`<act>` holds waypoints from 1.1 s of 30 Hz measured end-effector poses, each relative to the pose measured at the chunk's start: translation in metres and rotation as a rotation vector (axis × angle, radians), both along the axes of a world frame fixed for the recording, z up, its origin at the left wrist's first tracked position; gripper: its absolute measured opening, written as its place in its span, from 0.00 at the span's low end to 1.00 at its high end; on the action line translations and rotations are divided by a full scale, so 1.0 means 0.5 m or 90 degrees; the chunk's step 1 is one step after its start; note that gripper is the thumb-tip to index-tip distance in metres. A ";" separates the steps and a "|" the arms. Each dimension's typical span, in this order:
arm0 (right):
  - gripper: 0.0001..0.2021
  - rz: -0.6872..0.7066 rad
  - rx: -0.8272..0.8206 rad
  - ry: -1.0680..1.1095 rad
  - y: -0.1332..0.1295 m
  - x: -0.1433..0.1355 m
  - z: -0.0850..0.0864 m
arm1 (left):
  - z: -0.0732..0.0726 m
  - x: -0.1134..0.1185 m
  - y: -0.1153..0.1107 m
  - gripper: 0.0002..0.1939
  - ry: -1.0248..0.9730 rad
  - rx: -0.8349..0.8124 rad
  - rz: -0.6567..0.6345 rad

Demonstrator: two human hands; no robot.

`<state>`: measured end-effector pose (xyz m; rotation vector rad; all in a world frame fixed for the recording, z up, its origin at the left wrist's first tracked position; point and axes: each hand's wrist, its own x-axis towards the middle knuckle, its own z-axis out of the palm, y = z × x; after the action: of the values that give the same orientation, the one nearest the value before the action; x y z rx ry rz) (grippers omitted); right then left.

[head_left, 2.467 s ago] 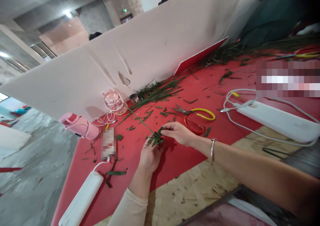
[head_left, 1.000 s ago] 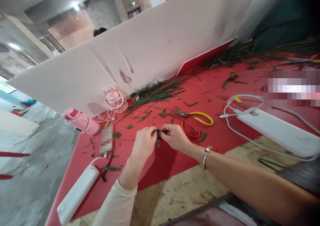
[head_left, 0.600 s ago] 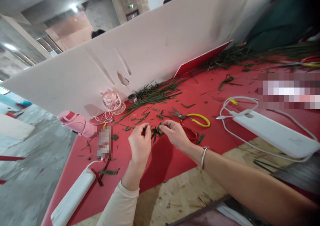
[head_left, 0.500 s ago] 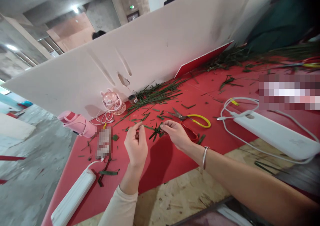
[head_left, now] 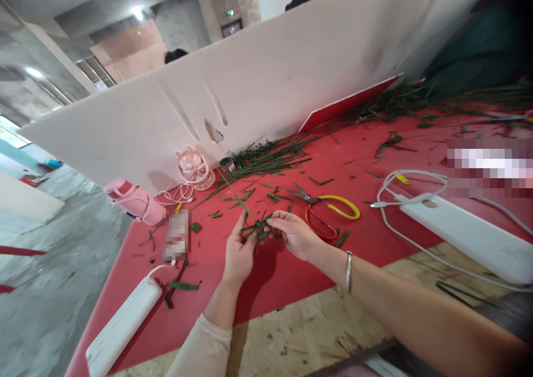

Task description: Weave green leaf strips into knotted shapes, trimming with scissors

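Note:
Above the red table cover (head_left: 291, 271), my left hand (head_left: 239, 250) and my right hand (head_left: 295, 232) meet on a small woven knot of green leaf strips (head_left: 257, 227). Both pinch it between thumb and fingers. One long thin strip (head_left: 235, 195) runs up and to the left from the knot. A silver bangle (head_left: 348, 271) sits on my right wrist. Scissors with a yellow and a red handle (head_left: 327, 210) lie just right of my right hand.
A pile of green leaves (head_left: 266, 157) lies by the white partition board (head_left: 270, 83). A pink fan (head_left: 194, 169), pink bottle (head_left: 133, 202), two white power banks (head_left: 120, 330) (head_left: 466, 235) with cables, and cut leaf scraps sit on the cover. People's heads show behind the board.
My left hand had drawn away to the left with a strip while the right kept the knot; now it is back on the knot, with the long strip pointing up-left.

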<state>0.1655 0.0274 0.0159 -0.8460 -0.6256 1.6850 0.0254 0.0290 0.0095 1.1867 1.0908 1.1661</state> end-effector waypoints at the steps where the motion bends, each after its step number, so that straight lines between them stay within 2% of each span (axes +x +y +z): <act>1: 0.12 0.008 0.004 -0.002 0.001 0.001 0.000 | -0.003 0.000 0.002 0.28 -0.015 -0.015 -0.019; 3: 0.14 -0.002 0.003 -0.018 0.005 0.006 0.000 | -0.012 0.001 0.006 0.24 -0.037 -0.033 -0.022; 5: 0.18 -0.044 -0.009 -0.043 0.012 0.017 -0.001 | -0.023 0.002 0.011 0.20 -0.066 -0.052 0.010; 8: 0.23 -0.078 -0.004 -0.089 0.023 0.035 -0.005 | -0.035 0.000 0.015 0.19 -0.117 -0.073 0.038; 13: 0.17 0.025 0.124 -0.239 0.016 0.032 -0.005 | -0.042 -0.001 0.010 0.20 -0.154 -0.093 0.008; 18: 0.14 0.034 0.141 -0.222 0.009 0.015 -0.006 | -0.036 0.006 0.002 0.18 -0.229 -0.149 -0.036; 21: 0.16 -0.026 0.090 -0.165 0.012 0.020 -0.010 | -0.024 0.004 0.006 0.11 -0.329 -0.225 0.011; 23: 0.15 -0.044 0.074 -0.189 0.012 0.024 -0.012 | -0.017 -0.001 0.010 0.08 -0.364 -0.282 0.050; 26: 0.15 0.008 0.141 -0.304 0.005 0.021 -0.012 | -0.011 -0.006 0.013 0.09 -0.366 -0.320 0.048; 29: 0.14 0.093 0.215 -0.385 -0.005 0.007 -0.014 | -0.013 -0.004 0.012 0.12 -0.349 -0.282 0.007; 33: 0.13 0.115 0.200 -0.427 -0.012 -0.007 -0.020 | -0.025 0.006 0.008 0.15 -0.253 -0.214 -0.012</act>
<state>0.1618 0.0213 0.0061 -1.1502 -1.4185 1.3845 0.0283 0.0332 -0.0031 0.6681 0.9225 1.0931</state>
